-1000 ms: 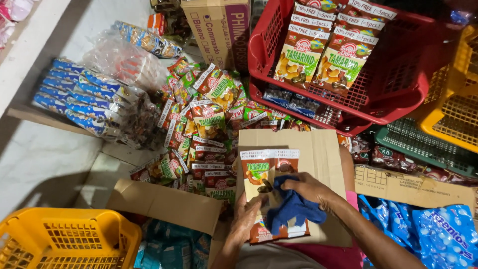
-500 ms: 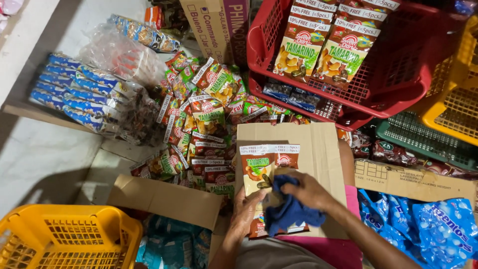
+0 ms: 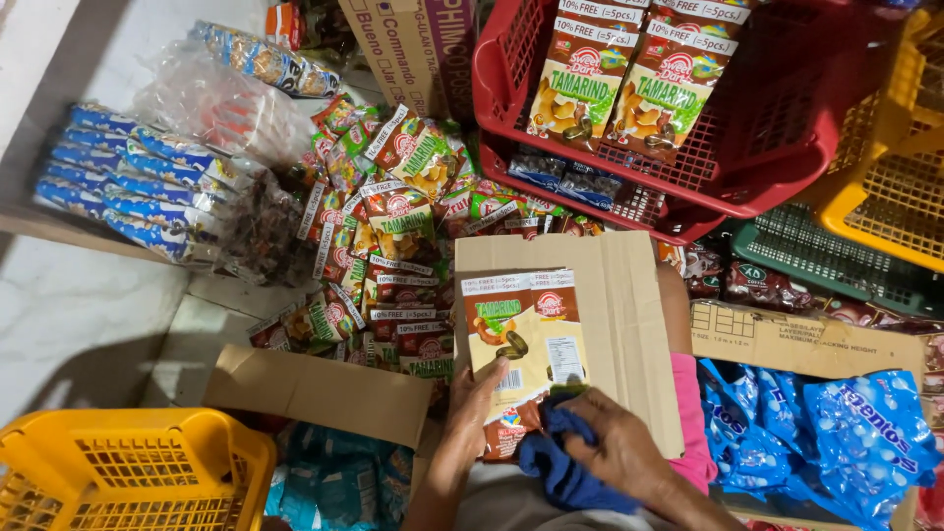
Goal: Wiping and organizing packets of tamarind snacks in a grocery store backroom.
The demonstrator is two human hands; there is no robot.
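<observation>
Overhead, a red basket (image 3: 787, 147) fills the upper right, with two brown-and-green snack packets (image 3: 619, 84) leaning inside it. A yellow basket (image 3: 895, 167) sits against its right side and a green one (image 3: 836, 261) lies below, partly under both. Another yellow basket (image 3: 128, 472) takes the lower left corner. Left of centre a loose heap of small snack packets (image 3: 393, 236) spreads over the floor, with a stack of blue wrapped packs (image 3: 138, 197) further left. Bright blue candy bags (image 3: 836, 433) lie at the lower right, just below a flat brown box (image 3: 806, 339).

In the middle sits a flat piece of cardboard (image 3: 619, 324), and on it lies a packet (image 3: 526, 344) — brown and cream, face up, its lower end toward the person. The left hand (image 3: 482, 398) presses on the packet's lower left edge, fingers curled over it, pinning it down. The right hand (image 3: 615, 452) is closed around a dark blue cloth (image 3: 556, 462) — bunched against the packet's lower right corner and touching it.
</observation>
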